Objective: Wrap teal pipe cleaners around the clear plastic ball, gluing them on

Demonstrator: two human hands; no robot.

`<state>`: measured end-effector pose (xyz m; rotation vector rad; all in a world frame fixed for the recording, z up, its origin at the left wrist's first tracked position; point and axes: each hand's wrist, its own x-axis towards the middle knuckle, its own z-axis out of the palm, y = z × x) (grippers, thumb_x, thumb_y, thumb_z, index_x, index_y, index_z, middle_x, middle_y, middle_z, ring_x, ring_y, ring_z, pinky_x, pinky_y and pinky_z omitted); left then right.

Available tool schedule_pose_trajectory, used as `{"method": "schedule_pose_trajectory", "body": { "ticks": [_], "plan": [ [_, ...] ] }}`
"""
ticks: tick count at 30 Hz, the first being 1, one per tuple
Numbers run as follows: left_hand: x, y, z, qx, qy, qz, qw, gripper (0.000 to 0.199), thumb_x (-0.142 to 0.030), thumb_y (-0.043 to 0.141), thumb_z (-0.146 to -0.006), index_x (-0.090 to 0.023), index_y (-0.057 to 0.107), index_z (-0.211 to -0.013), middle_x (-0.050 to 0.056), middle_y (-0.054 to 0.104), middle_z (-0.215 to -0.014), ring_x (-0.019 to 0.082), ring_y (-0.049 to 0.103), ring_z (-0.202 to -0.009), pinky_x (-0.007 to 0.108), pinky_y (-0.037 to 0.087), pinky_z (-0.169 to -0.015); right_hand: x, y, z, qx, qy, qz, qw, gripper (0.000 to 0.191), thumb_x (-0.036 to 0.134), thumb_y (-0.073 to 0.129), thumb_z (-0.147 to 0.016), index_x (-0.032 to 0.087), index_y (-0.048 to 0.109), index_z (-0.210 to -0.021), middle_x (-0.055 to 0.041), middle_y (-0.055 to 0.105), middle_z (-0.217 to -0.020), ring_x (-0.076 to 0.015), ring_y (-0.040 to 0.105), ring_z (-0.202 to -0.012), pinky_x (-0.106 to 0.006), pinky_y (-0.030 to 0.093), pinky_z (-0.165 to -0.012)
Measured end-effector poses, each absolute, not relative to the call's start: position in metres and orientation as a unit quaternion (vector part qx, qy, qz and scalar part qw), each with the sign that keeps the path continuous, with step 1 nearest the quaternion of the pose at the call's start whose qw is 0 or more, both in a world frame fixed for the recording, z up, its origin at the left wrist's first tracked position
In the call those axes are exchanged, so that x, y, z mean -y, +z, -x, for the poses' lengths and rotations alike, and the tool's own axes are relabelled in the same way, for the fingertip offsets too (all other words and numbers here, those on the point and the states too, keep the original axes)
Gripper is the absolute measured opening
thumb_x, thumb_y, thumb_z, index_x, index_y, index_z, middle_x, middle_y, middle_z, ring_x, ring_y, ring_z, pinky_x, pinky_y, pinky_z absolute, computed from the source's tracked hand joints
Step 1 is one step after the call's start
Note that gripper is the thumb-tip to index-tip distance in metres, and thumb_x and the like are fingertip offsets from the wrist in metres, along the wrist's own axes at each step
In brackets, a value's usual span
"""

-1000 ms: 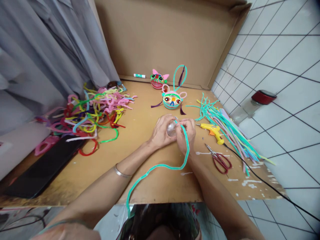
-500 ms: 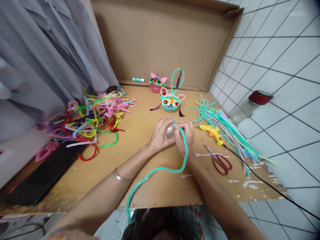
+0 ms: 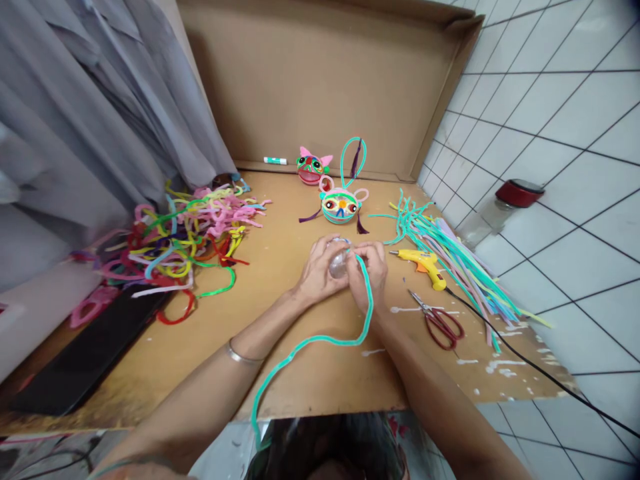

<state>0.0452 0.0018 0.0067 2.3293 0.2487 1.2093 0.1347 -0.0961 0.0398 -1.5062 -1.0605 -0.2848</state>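
Over the middle of the wooden table, my left hand (image 3: 317,272) is wrapped round a small clear plastic ball (image 3: 339,265). My right hand (image 3: 371,270) pinches one end of a turquoise pipe cleaner (image 3: 368,300) against the upper right of the ball. From my fingers the long pipe cleaner curves down and left, and its far part hangs past the table's front edge. Where its tip meets the ball is partly hidden by my fingers. Beyond my hands stands a finished round animal head (image 3: 340,205) with pink ears and purple tassels; a red-mouthed one (image 3: 312,168) sits behind it.
To the right lie a yellow glue gun (image 3: 420,264) with a black cord, red-handled scissors (image 3: 440,323) and a bundle of straight pipe cleaners (image 3: 455,257). At left are tangled pipe cleaners (image 3: 200,227) and a black slab (image 3: 85,353). A glue stick (image 3: 275,161) lies by the cardboard (image 3: 320,80).
The clear ball has turned slightly in my left hand, showing more of its top. My right fingers still pinch the pipe cleaner at it; the view has shifted very slightly.
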Motion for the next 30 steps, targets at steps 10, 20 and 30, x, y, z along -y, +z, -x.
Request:
{"method": "schedule_pose_trajectory", "body": {
  "ticks": [10,20,30],
  "plan": [
    [-0.008,0.008,-0.045,-0.053,0.444,-0.856,0.259,0.057,-0.041,0.076,-0.075,-0.022,0.053,-0.124,0.015,0.056,-0.129,0.031,0.049,-0.131,0.049,0.044,-0.108,0.096,0.037,-0.140,0.463,-0.090,0.636,0.611,0.010,0.023,0.056,-0.087,0.022,0.057,-0.077,-0.0023,0.055,-0.086,-0.0177,0.057,-0.084,-0.033,0.050,-0.078],
    [-0.008,0.011,-0.046,-0.073,0.452,-0.855,0.243,0.062,-0.029,0.077,-0.068,-0.020,0.052,-0.124,0.015,0.057,-0.126,0.031,0.052,-0.127,0.048,0.046,-0.106,0.095,0.035,-0.148,0.475,-0.023,0.611,0.633,0.012,0.032,0.060,-0.086,0.021,0.063,-0.082,-0.0053,0.056,-0.096,-0.0195,0.060,-0.091,-0.035,0.053,-0.080],
    [-0.008,0.008,-0.051,-0.115,0.493,-0.787,0.353,0.061,-0.028,0.082,-0.060,-0.025,0.056,-0.116,0.007,0.062,-0.118,0.029,0.060,-0.115,0.044,0.049,-0.102,0.099,0.046,-0.148,0.487,0.023,0.563,0.667,0.016,0.034,0.058,-0.088,0.022,0.067,-0.095,-0.0055,0.058,-0.099,-0.0207,0.061,-0.097,-0.037,0.054,-0.087]
  ]
}}
